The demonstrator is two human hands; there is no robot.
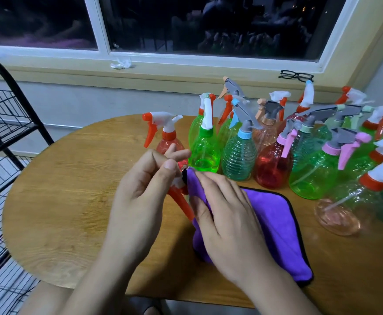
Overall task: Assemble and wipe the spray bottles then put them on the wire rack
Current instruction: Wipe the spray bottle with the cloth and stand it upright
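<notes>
Crowding the table, spray bottles stand behind the purple cloth.

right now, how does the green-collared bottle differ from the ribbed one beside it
The green-collared bottle is smooth and bright green; the ribbed bottle is teal. The green-collared bottle's sprayer is white, the ribbed bottle's grey on a blue collar. Both stand upright on the table.

Black glasses; crumpled tissue; windowsill
</notes>
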